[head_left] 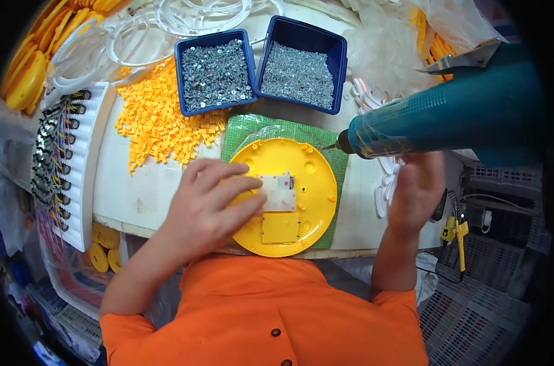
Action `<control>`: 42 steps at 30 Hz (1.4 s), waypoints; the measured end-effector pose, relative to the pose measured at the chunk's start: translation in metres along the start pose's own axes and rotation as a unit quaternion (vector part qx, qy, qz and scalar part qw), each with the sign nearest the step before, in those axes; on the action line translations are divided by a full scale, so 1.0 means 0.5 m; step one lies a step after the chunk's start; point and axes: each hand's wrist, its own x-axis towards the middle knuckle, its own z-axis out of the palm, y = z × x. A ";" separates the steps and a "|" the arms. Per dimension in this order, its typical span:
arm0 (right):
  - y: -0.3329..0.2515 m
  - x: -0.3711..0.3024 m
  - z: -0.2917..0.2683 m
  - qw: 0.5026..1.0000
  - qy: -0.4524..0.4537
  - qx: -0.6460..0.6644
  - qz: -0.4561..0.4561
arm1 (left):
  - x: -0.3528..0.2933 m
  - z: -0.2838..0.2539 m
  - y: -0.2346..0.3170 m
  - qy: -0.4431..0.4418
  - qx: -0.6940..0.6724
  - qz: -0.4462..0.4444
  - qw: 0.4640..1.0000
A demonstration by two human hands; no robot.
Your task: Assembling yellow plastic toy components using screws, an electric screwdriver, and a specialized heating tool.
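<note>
"What's hidden?"

"Our right hand [415, 198], fingertips behind the driver [435, 116]; we can't tell its grip."

"Our left hand [211, 204]?"

"Loosely spread over the round yellow disc [318, 210], on textured green mat [239, 127]."

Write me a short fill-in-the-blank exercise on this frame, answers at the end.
1. The round yellow disc lies on a ____ mat.
2. The hand over the disc's edge is the person's ____ hand.
3. Both bins of small metal parts are ____ in colour.
4. The person's shirt is ____.

Missing words: green; left; blue; orange.
</note>
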 end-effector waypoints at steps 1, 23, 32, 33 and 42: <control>-0.008 0.039 0.004 0.997 0.003 0.078 -0.024 | -0.013 0.004 0.007 -0.025 0.018 0.000 1.000; -0.106 -0.002 0.091 0.870 -0.078 0.450 0.183 | 0.062 0.005 -0.008 -0.139 -0.073 0.019 0.987; -0.090 -0.043 0.128 0.894 -0.120 0.420 0.099 | 0.078 0.097 -0.022 -0.177 -0.072 0.066 0.979; -0.090 -0.043 0.133 0.889 -0.117 0.433 0.093 | 0.077 0.098 -0.023 -0.175 -0.073 0.064 0.980; -0.078 -0.045 0.136 0.905 -0.149 0.392 0.066 | 0.078 0.101 -0.024 -0.177 -0.055 0.078 0.980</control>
